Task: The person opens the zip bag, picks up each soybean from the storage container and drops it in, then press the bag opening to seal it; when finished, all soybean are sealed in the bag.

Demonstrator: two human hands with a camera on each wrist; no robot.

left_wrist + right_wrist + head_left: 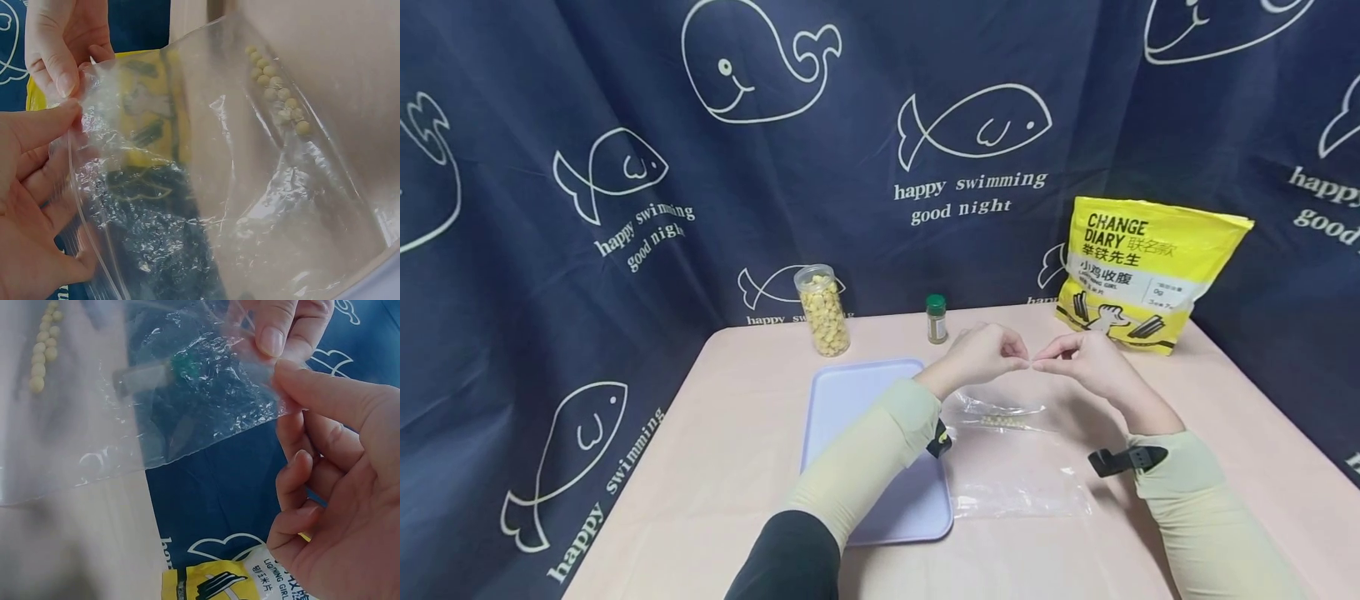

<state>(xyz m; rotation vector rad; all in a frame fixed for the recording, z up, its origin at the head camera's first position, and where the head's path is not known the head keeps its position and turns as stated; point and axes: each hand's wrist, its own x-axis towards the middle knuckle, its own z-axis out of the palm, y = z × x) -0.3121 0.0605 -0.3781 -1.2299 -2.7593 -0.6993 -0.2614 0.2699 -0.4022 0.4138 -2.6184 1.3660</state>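
A clear zip bag (250, 187) hangs between my hands, with several small round pale-yellow balls (278, 94) in a row near its bottom edge. My left hand (981, 357) pinches the bag's top edge between thumb and fingers. Right beside it, my right hand (1093, 367) pinches the same edge at its corner, the two thumbs nearly meeting. In the right wrist view, the other fingers of the right hand curl loosely below the bag. Through the plastic the green-capped jar (184, 365) shows blurred.
A pale-blue tray (857, 392) lies under the left forearm. Clear plastic (1022, 497) lies on the pink table nearer me. Behind stand a tall clear jar of yellow pieces (826, 321), the small green-capped spice jar (936, 319) and a yellow snack bag (1150, 275).
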